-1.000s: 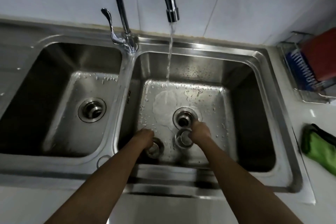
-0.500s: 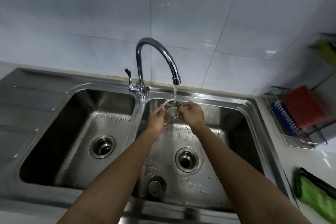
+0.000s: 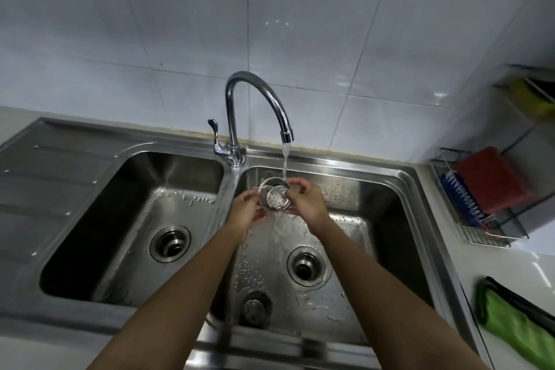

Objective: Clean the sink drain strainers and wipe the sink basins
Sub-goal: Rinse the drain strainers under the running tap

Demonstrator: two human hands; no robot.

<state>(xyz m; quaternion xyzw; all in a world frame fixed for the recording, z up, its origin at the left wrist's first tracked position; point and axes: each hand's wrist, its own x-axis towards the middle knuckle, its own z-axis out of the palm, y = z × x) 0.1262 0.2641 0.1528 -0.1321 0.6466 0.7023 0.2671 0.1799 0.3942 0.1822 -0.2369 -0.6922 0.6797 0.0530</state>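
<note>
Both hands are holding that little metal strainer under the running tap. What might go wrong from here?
The round perforated steel strainer is wet and held only by the fingers of the left hand and right hand; it might slip and drop into the right basin.
The round drain opening below has no strainer in it, so rinsed-off bits could wash straight down.
Water from the curved chrome tap may splash outward off the strainer.
</note>
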